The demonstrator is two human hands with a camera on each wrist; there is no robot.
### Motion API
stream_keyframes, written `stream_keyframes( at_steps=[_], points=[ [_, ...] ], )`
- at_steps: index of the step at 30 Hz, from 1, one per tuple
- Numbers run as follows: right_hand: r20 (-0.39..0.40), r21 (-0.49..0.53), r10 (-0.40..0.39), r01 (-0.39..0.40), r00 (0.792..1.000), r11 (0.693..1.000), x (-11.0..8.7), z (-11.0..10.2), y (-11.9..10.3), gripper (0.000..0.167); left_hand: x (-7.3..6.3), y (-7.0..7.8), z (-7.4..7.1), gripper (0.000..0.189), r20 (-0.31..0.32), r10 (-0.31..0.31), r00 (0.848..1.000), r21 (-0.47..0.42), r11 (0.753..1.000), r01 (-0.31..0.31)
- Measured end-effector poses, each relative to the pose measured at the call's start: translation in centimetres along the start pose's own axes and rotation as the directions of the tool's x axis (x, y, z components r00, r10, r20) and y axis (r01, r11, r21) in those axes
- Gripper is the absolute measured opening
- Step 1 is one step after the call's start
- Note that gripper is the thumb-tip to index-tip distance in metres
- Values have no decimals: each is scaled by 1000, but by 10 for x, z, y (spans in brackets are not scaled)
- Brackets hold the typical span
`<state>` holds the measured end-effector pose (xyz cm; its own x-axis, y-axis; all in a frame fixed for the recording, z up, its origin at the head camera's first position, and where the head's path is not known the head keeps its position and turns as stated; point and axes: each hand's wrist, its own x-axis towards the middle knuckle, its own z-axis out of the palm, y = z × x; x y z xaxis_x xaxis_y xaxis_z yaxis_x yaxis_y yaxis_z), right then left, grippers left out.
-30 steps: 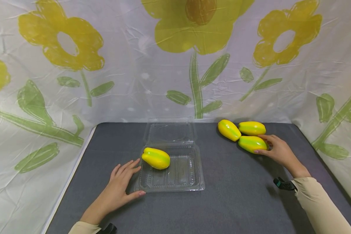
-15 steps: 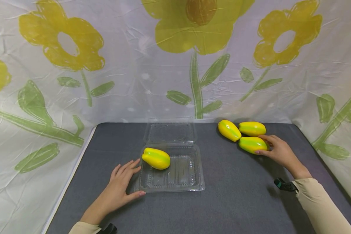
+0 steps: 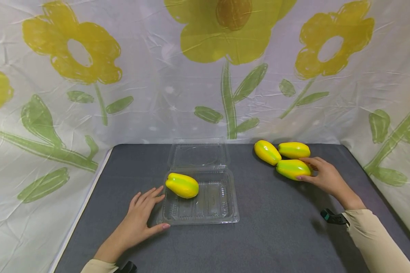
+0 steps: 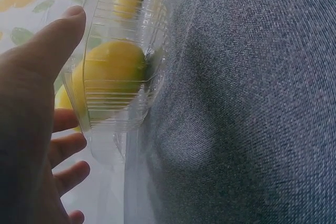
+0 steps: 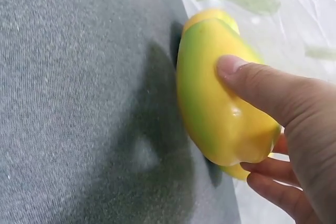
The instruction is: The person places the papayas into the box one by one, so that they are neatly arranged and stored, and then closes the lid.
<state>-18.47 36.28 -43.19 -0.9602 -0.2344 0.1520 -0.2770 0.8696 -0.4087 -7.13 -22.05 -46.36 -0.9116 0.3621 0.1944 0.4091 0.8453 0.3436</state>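
My right hand (image 3: 326, 177) pinches the near right papaya (image 3: 293, 169) between thumb and fingers; it is yellow with a green streak. In the right wrist view the thumb lies across this papaya (image 5: 220, 98), and the other fingers are partly hidden behind it. Two more papayas lie just behind, the left one (image 3: 267, 152) and the back one (image 3: 294, 150). At the left, my left hand (image 3: 138, 218) has its fingers spread at the left side of a clear plastic clamshell box (image 3: 205, 222), touching or nearly touching its rim. One papaya (image 3: 182, 185) lies inside the box's left part.
The box's clear lid (image 3: 199, 153) lies folded back toward the rear. A dark grey cloth (image 3: 270, 235) covers the table. Behind it and at the sides hangs a white flower-printed curtain (image 3: 150, 76).
The papaya in my right hand has shifted very slightly to the left. My left hand and the box have stayed in place.
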Motion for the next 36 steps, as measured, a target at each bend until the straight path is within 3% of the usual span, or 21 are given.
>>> stream_keyframes(
  at_steps=[7,21,29,36],
  points=[
    [13,0,-5,5,1000,1000,1,0,-14,72,1,-1,1,86,-2,0,1000,2,1000,0],
    [-19,44,-98,99,995,994,8,10,-46,63,1,-1,2,86,8,-12,1000,4,1000,12],
    [24,164,-41,36,999,986,11,16,-64,68,1,-1,2,85,2,-3,1000,6,1000,3],
    [30,216,-44,37,999,976,17,24,-78,69,1,-1,2,86,8,-12,1000,6,1000,12]
  ],
)
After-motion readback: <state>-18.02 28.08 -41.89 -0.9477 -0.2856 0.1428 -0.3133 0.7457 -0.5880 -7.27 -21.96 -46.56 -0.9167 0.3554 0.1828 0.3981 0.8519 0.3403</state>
